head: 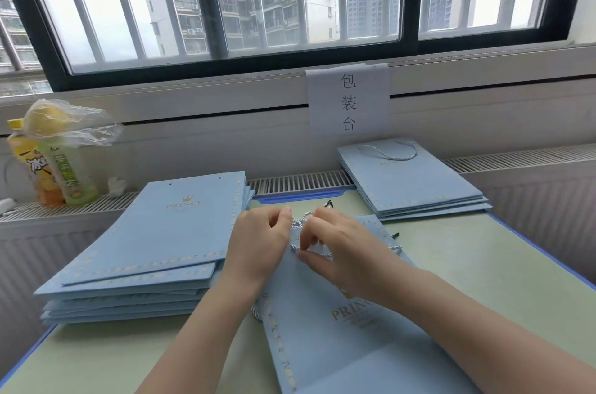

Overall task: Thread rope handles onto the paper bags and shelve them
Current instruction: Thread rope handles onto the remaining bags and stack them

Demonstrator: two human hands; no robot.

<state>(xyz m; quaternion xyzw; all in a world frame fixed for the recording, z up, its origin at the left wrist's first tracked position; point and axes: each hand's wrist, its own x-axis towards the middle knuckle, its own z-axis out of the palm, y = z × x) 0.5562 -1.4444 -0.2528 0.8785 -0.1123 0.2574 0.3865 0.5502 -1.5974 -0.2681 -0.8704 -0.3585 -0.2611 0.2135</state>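
Observation:
A flat light-blue paper bag (342, 345) with gold "PRINCE" lettering lies in front of me on the green table (503, 268). Its top edge is under both hands. My left hand (258, 242) has its fingers curled at the bag's top edge, where a twisted white-blue rope handle (309, 251) runs. My right hand (342, 248) pinches that rope with thumb and fingers. Another rope end (256, 313) pokes out beneath my left forearm. The holes in the bag are hidden by my hands.
A stack of flat bags without handles (154, 242) lies at left. A smaller stack with a rope handle on top (412, 181) lies at back right. Two drink bottles (54, 168) under a plastic bag stand on the radiator ledge. A paper sign (348, 102) hangs under the window.

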